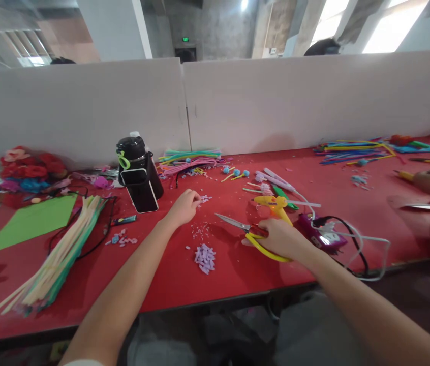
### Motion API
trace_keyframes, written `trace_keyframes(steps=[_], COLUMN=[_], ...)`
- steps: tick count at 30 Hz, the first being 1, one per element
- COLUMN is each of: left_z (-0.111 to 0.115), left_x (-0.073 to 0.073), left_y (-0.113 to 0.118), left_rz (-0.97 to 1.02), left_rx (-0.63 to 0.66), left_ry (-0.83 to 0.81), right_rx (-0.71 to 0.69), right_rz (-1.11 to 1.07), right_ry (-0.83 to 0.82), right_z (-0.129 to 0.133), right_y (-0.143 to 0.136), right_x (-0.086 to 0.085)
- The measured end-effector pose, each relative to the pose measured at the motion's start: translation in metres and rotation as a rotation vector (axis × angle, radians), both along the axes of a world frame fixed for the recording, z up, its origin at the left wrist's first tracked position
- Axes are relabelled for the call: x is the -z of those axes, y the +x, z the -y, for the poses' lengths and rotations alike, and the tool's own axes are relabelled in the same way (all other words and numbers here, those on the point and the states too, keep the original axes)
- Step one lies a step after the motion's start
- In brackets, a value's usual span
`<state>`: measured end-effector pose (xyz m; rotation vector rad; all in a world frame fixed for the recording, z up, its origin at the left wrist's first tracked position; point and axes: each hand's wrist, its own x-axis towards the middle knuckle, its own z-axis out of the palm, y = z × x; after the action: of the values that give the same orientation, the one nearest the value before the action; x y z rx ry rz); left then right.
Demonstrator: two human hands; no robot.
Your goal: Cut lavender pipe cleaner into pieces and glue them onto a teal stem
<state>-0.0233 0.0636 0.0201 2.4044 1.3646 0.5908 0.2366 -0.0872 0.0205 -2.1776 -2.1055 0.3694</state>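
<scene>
The black bottle is lidded, its contents hidden; right hand's fingers grip scissors, left hand's close together at lilac pieces.

Looks like smooth metal on the scissor blades, plastic on the yellow handle, glossy plastic on the purple box, matt paper in the green sheet.
</scene>
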Motion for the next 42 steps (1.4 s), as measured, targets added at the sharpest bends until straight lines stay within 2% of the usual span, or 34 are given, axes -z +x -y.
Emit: trace_keyframes(steps=[2,5,7,14,20,29,35,42], left_z=[0.007,0.017,0.021,0.021,0.023,0.036,0.038,0.039], left_x=[0.001,0.005,0.008,0.017,0.027,0.023,0.026,0.033], left_y=[-0.014,-0.032,-0.040,-0.042,-0.032,-0.013,-0.010,-0.009], left_rz=[0.070,0.450,0.609,0.913,0.940,1.057,0.988,0.859], left_rx=[0.001,0.081,0.074,0.015,-0.086,-0.159,-0.155,-0.083], left_ry=[-0.034,-0.269,-0.390,-0.573,-0.669,-0.760,-0.695,-0.589], right_rx=[-0.014,-0.037,-0.043,-0.002,-0.009,-0.017,0.012,0.087], right_rz=[-0.020,-0.097,-0.179,-0.421,-0.424,-0.462,-0.450,-0.363], right_ry=[0.001,-0.004,-0.006,0.041,0.042,-0.020,-0.063,0.056], right_z=[-0.007,-0.016,-0.019,-0.023,-0.016,-0.015,-0.012,-0.013], right_y=[0.002,-0.001,-0.006,-0.013,-0.006,-0.008,-0.002,0.006], right_x=[0.004,0.009,0.010,0.015,0.019,0.025,0.023,0.031])
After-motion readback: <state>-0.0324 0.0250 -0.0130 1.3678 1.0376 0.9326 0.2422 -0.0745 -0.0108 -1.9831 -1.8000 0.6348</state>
